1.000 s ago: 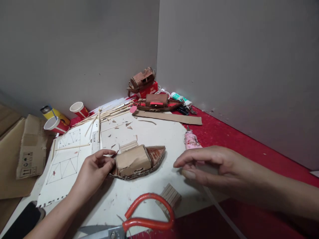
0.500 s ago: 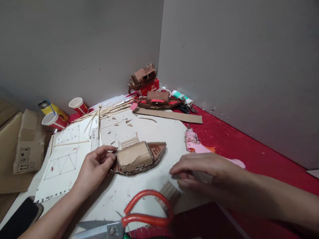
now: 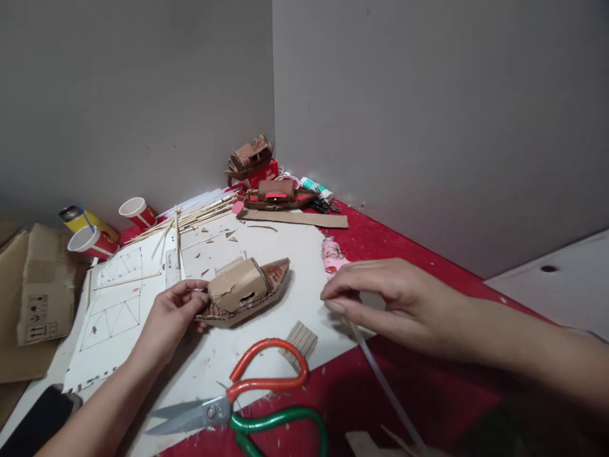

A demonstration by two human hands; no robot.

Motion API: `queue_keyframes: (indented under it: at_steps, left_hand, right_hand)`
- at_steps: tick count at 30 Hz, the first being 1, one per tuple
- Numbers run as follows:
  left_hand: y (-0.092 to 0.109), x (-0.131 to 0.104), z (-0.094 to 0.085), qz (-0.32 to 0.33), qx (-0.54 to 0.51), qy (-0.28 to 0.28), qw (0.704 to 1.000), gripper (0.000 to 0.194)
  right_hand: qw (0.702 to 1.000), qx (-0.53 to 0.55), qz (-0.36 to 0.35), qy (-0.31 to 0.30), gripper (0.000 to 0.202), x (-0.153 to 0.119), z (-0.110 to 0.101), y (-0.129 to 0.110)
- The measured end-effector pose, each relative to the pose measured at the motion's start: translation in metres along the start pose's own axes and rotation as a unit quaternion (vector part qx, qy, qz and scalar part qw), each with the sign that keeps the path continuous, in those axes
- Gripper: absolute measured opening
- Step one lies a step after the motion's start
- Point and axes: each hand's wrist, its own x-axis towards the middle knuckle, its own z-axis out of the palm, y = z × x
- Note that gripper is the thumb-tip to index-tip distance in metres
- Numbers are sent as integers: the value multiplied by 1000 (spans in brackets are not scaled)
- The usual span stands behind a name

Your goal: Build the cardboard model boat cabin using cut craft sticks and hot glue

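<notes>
Centre-left of the frame, the left hand point(image 3: 166, 320) grips the brown cardboard model boat point(image 3: 240, 289) by its end. Red-and-green-handled scissors point(image 3: 216, 412) lie below, a ribbed cardboard piece point(image 3: 299, 341) beside them. At centre-right, the curled right hand point(image 3: 404, 304) partly blocks the pink-wrapped tool point(image 3: 333, 255); whether it's grasping anything, can't tell. And the boat's tilted since earlier, side slot now showing!

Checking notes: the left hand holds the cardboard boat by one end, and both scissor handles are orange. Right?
No: the head view shows the scissors with one orange and one green handle. The left hand holds the boat by one end.
</notes>
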Motion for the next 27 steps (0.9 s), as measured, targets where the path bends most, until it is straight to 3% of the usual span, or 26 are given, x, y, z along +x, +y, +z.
queue_keyframes:
  at_steps: [3,7,11,13,17,22,25,27]
  left_hand:
    - [0,1,-2,7,-7,0,1000,44]
    - [-2,2,-5,15,-25,-23,999,35]
    - [-3,2,-6,16,-34,-44,998,26]
    - [-3,1,-6,16,-37,-42,998,24]
    - [-3,0,-6,27,-36,-21,999,23]
    - [-6,-1,-6,48,-25,5,999,24]
    - [-8,-1,-6,56,-22,7,998,22]
    - [-8,-1,-6,57,-22,4,998,21]
  right_hand:
    - [1000,-5,9,-24,25,-9,9,-16]
    - [991,-63,-53,-105,24,-8,47,-39]
    - [963,-182,-97,-174,43,-2,83,-59]
    - [945,-244,-112,-187,43,0,92,-65]
    - [919,-296,-116,-232,27,7,96,-78]
    - [909,-279,-50,-306,38,23,94,-89]
    - [919,-239,-5,-313,34,18,84,-85]
    - [941,-192,6,-280,27,7,71,-77]
